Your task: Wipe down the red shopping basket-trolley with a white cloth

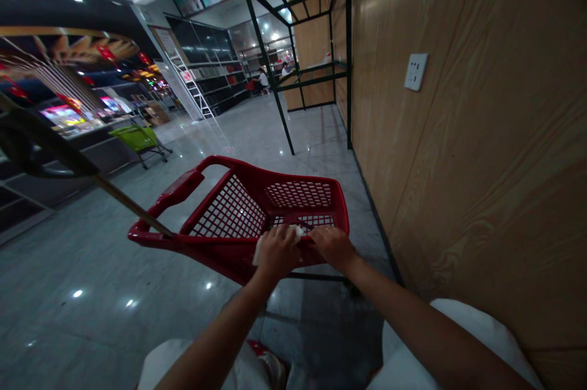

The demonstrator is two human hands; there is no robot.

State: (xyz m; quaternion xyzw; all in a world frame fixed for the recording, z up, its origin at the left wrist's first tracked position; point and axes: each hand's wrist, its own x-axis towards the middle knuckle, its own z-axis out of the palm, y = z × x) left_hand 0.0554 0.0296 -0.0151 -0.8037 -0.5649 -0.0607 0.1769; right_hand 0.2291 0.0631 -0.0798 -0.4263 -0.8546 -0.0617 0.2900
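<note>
Polished grey stone floor (82,255) is stretching away through a dim shop, w/ a wood-panelled wall (481,164) running along the right side and a white wall socket (416,71) mounted on it. Red plastic shopping basket (229,209) is sitting tilted just in front of the person, low over the floor, its mesh walls facing up and its long handle pointing away to the left.

L hand (277,252) is closing round a crumpled white cloth (259,253) and pressing it on the basket's near rim. R hand (332,247) is lying flat-ish on the same rim just beside it, fingers slightly curled, holding nothing visible. Both arms are reaching down from white sleeves (458,341).

Long wooden pole (132,206) is slanting in from the left, its lower end reaching the basket's rim; dark object (36,145) is sitting at its upper end, too blurred to ID.

In the bg, black metal shelf frame (293,41) is standing by the wall, aluminium stepladder (195,87) is leaning near dark shelving (208,54), green shopping cart (137,138) is parked left, and two people (270,77) are sitting far off.
</note>
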